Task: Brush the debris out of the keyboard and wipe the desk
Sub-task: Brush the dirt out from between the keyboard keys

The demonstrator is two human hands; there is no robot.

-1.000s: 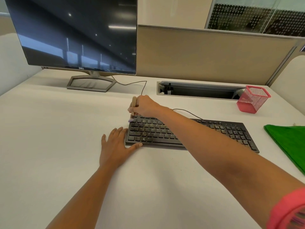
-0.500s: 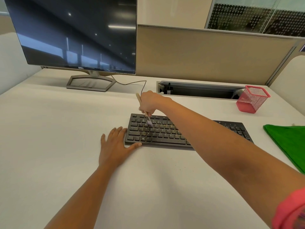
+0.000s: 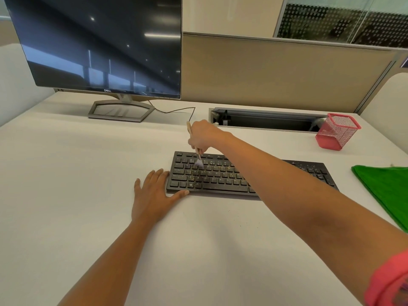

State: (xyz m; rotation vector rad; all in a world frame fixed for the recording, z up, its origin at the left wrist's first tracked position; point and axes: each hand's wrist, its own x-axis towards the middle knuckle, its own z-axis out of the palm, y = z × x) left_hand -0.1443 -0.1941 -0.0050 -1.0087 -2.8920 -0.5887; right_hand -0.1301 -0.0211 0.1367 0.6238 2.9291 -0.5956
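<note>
A black keyboard (image 3: 216, 176) speckled with yellowish crumbs lies across the middle of the white desk (image 3: 66, 173). My right hand (image 3: 204, 135) grips a small wooden-handled brush (image 3: 197, 156) above the keyboard's far left part, its pale bristles touching the upper key rows. My left hand (image 3: 154, 194) lies flat on the desk against the keyboard's left end, thumb along its front edge. A green cloth (image 3: 388, 191) lies at the right edge of the desk. My right forearm hides part of the keyboard's middle.
A dark monitor (image 3: 99, 45) on a grey stand sits at the back left, with a thin cable trailing toward the keyboard. A cable tray slot (image 3: 265, 120) opens at the back. A pink mesh pen cup (image 3: 335, 134) stands at the back right. A beige partition rises behind.
My right hand has moved the brush from the keyboard's top left corner rightward onto the upper key rows. The left hand has stayed in place.
</note>
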